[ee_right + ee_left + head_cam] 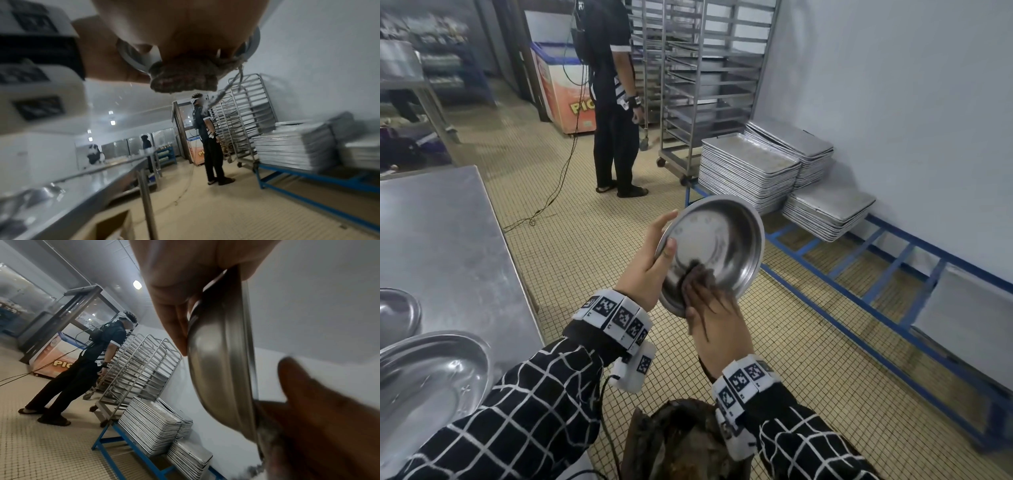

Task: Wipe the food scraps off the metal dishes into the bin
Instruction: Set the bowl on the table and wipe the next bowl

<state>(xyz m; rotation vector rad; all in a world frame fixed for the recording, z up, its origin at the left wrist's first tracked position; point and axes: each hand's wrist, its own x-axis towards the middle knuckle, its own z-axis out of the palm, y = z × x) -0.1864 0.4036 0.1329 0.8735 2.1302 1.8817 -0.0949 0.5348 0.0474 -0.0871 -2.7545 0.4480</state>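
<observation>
I hold a round metal dish (pixel 722 236) tilted toward me above the floor. My left hand (pixel 659 240) grips its left rim, thumb inside and fingers behind. My right hand (pixel 705 298) presses a dark brown cloth (pixel 697 274) against the lower inside of the dish. The dark bin (pixel 681 442) with brown scraps sits directly below my wrists. In the left wrist view the dish (pixel 222 369) shows edge-on with my right hand (pixel 318 418) blurred beside it. The right wrist view shows the cloth (pixel 185 79) bulging under my palm against the dish rim (pixel 133 56).
A steel table (pixel 448 240) on my left carries two more metal dishes (pixel 431 373). A person (pixel 613 102) stands ahead by a wheeled tray trolley (pixel 709 68). Stacks of baking trays (pixel 750 171) lie on a low blue rack (pixel 859 284) along the right wall. A cable (pixel 551 198) trails across the tiled floor.
</observation>
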